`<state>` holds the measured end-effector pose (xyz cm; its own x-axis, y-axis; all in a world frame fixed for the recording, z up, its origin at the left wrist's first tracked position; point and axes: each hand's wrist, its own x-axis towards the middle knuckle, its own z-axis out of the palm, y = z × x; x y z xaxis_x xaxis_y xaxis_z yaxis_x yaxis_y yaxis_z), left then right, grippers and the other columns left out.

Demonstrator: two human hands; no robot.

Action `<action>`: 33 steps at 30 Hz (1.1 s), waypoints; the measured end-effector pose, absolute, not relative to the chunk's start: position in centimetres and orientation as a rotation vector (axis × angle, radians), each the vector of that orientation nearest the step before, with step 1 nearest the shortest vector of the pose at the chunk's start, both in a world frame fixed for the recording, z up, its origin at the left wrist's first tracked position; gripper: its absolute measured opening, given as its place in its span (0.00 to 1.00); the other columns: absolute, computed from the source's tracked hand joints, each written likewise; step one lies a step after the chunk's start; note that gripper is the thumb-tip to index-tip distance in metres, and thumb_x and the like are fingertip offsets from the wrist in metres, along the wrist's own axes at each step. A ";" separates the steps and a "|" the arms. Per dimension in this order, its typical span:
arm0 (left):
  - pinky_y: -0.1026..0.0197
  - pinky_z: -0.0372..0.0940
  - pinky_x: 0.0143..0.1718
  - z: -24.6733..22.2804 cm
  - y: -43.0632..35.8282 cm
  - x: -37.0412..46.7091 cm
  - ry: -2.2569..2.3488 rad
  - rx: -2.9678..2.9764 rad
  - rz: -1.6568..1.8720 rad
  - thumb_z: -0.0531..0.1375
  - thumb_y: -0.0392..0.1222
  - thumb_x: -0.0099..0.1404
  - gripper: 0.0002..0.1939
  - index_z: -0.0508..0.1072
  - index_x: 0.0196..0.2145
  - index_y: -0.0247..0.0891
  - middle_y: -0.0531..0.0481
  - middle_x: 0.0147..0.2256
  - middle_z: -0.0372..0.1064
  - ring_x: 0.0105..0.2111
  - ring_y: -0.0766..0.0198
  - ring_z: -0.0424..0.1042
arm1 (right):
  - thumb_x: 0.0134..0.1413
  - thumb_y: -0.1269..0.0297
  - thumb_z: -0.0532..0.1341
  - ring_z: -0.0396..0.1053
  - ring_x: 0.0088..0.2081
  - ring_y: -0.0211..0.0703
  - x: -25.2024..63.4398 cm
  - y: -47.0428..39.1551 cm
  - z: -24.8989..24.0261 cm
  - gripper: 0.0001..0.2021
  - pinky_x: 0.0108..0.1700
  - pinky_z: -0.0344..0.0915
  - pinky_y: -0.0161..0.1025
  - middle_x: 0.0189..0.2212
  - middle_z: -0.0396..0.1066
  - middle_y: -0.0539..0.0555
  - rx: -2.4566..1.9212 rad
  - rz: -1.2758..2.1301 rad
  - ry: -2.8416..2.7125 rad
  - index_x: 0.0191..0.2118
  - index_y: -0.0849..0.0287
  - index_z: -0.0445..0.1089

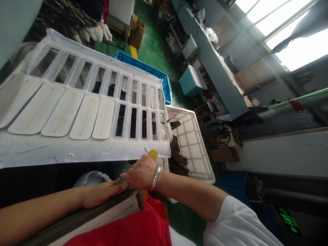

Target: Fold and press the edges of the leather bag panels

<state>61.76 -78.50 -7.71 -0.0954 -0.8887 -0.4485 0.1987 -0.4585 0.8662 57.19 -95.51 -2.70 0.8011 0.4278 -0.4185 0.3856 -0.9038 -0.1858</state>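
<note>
The fingers of the right hand (142, 172) are closed around a yellow tool (153, 155). The fingers of the left hand (104, 194) lie stretched along a dark piece (102, 207), tips near the right hand. Below is red cloth (128, 227). Beyond the hands is a white slotted frame (84, 147) with rounded white panels (84, 117); beside it, a white crate (196, 147) holds dark pieces (178, 158).

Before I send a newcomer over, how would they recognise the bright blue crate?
Find the big white slotted rack. The blue crate shows past its far edge, partly hidden, against the green floor. Unlike the adjoining white crate and the paler teal bin, it is bright blue.
</note>
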 end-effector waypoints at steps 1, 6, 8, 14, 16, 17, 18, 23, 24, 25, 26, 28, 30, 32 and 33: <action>0.58 0.48 0.58 -7.7 -78.5 61.8 -0.806 1.353 -1.672 0.43 0.55 0.67 0.27 0.65 0.54 0.37 0.53 0.53 0.65 0.54 0.55 0.59 | 0.63 0.54 0.45 0.69 0.28 0.39 57.3 -95.5 -2.6 0.25 0.29 0.48 0.40 0.24 0.74 0.52 -2.885 0.727 -0.677 0.24 0.60 0.72; 0.57 0.46 0.60 -7.4 -78.3 61.9 -0.816 1.346 -1.685 0.43 0.58 0.66 0.29 0.62 0.56 0.37 0.50 0.56 0.61 0.57 0.55 0.57 | 0.63 0.55 0.46 0.69 0.28 0.39 57.8 -95.7 -2.7 0.24 0.27 0.48 0.38 0.24 0.74 0.53 -2.837 0.742 -0.781 0.24 0.60 0.72; 0.58 0.47 0.60 -7.5 -78.4 61.9 -0.832 1.323 -1.721 0.42 0.59 0.66 0.30 0.62 0.56 0.39 0.50 0.55 0.62 0.57 0.55 0.57 | 0.62 0.55 0.46 0.69 0.28 0.38 57.7 -96.0 -3.1 0.24 0.27 0.47 0.37 0.23 0.74 0.53 -2.816 0.692 -0.819 0.24 0.60 0.72; 0.59 0.46 0.60 -7.8 -78.6 61.9 -0.857 1.338 -1.747 0.41 0.60 0.66 0.30 0.60 0.57 0.40 0.50 0.57 0.59 0.57 0.58 0.56 | 0.62 0.55 0.46 0.68 0.26 0.38 57.0 -96.8 -4.7 0.25 0.25 0.46 0.38 0.21 0.72 0.51 -2.770 0.482 -0.849 0.22 0.60 0.70; 0.58 0.45 0.60 -7.8 -78.7 61.9 -0.872 1.342 -1.759 0.41 0.59 0.66 0.30 0.60 0.57 0.40 0.50 0.58 0.58 0.57 0.58 0.56 | 0.62 0.55 0.45 0.68 0.25 0.38 57.0 -96.9 -4.8 0.25 0.24 0.45 0.38 0.21 0.72 0.51 -2.747 0.455 -0.869 0.21 0.60 0.69; 0.58 0.45 0.60 -7.8 -78.7 62.0 -0.877 1.340 -1.765 0.41 0.59 0.66 0.30 0.60 0.57 0.40 0.50 0.58 0.57 0.57 0.58 0.56 | 0.62 0.55 0.45 0.68 0.25 0.37 57.0 -97.0 -4.9 0.25 0.24 0.45 0.38 0.21 0.72 0.51 -2.741 0.448 -0.878 0.21 0.59 0.69; 0.58 0.45 0.60 -7.8 -78.7 62.0 -0.879 1.338 -1.764 0.41 0.59 0.66 0.29 0.60 0.57 0.41 0.50 0.58 0.57 0.57 0.58 0.56 | 0.62 0.55 0.45 0.68 0.25 0.37 57.0 -97.0 -4.9 0.25 0.24 0.45 0.37 0.21 0.72 0.51 -2.741 0.442 -0.883 0.21 0.59 0.69; 0.60 0.42 0.61 -8.4 -78.7 62.0 -0.914 1.308 -1.763 0.41 0.58 0.67 0.29 0.57 0.58 0.41 0.52 0.60 0.54 0.59 0.59 0.52 | 0.62 0.54 0.44 0.67 0.24 0.38 56.9 -97.3 -5.0 0.26 0.24 0.45 0.37 0.19 0.71 0.50 -2.743 0.411 -0.891 0.21 0.59 0.68; 0.60 0.42 0.61 -8.5 -78.7 62.0 -0.925 1.299 -1.766 0.41 0.58 0.67 0.29 0.57 0.59 0.41 0.52 0.60 0.53 0.59 0.59 0.52 | 0.62 0.54 0.44 0.67 0.24 0.37 56.9 -97.3 -5.1 0.26 0.24 0.46 0.37 0.19 0.70 0.50 -2.734 0.403 -0.897 0.21 0.59 0.68; 0.59 0.42 0.61 -8.5 -78.7 62.0 -0.933 1.297 -1.764 0.42 0.58 0.67 0.28 0.57 0.59 0.42 0.52 0.60 0.54 0.59 0.60 0.52 | 0.62 0.55 0.44 0.66 0.24 0.37 56.8 -97.4 -5.2 0.26 0.25 0.46 0.36 0.19 0.70 0.51 -2.724 0.394 -0.901 0.21 0.59 0.68; 0.59 0.43 0.60 -8.5 -78.7 62.1 -0.934 1.300 -1.762 0.42 0.58 0.67 0.28 0.57 0.58 0.42 0.52 0.59 0.54 0.58 0.60 0.53 | 0.62 0.54 0.44 0.66 0.24 0.37 56.8 -97.5 -5.3 0.26 0.25 0.46 0.36 0.19 0.70 0.51 -2.715 0.385 -0.906 0.20 0.60 0.68; 0.60 0.45 0.59 -8.2 -78.8 62.2 -0.929 1.313 -1.777 0.42 0.58 0.66 0.28 0.59 0.57 0.42 0.52 0.58 0.58 0.57 0.60 0.56 | 0.63 0.54 0.43 0.65 0.24 0.36 56.9 -97.6 -5.5 0.27 0.25 0.47 0.36 0.19 0.70 0.51 -2.695 0.377 -0.929 0.21 0.59 0.68; 0.62 0.47 0.58 -7.7 -78.9 62.3 -0.929 1.322 -1.788 0.43 0.59 0.66 0.28 0.61 0.56 0.41 0.52 0.56 0.61 0.55 0.60 0.58 | 0.63 0.53 0.42 0.65 0.24 0.36 57.1 -97.5 -5.6 0.27 0.26 0.47 0.37 0.19 0.70 0.51 -2.680 0.390 -0.969 0.21 0.59 0.69; 0.63 0.48 0.58 -7.2 -79.1 62.4 -0.951 1.309 -1.787 0.43 0.59 0.66 0.29 0.61 0.56 0.40 0.52 0.55 0.61 0.55 0.59 0.58 | 0.63 0.54 0.42 0.66 0.25 0.37 57.3 -97.4 -5.4 0.27 0.26 0.47 0.37 0.20 0.71 0.51 -2.680 0.419 -1.011 0.21 0.59 0.69; 0.64 0.48 0.57 -7.0 -79.2 62.5 -0.962 1.306 -1.781 0.43 0.59 0.66 0.29 0.61 0.57 0.40 0.52 0.55 0.61 0.55 0.59 0.58 | 0.63 0.54 0.43 0.66 0.25 0.37 57.5 -97.3 -5.3 0.27 0.26 0.47 0.37 0.20 0.71 0.51 -2.682 0.435 -1.025 0.21 0.59 0.69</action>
<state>62.45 -79.15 -6.98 -0.2313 -0.8718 -0.4318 0.1169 -0.4655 0.8773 57.46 -97.32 -5.31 0.7100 0.6781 -0.1896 0.6078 -0.7262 -0.3212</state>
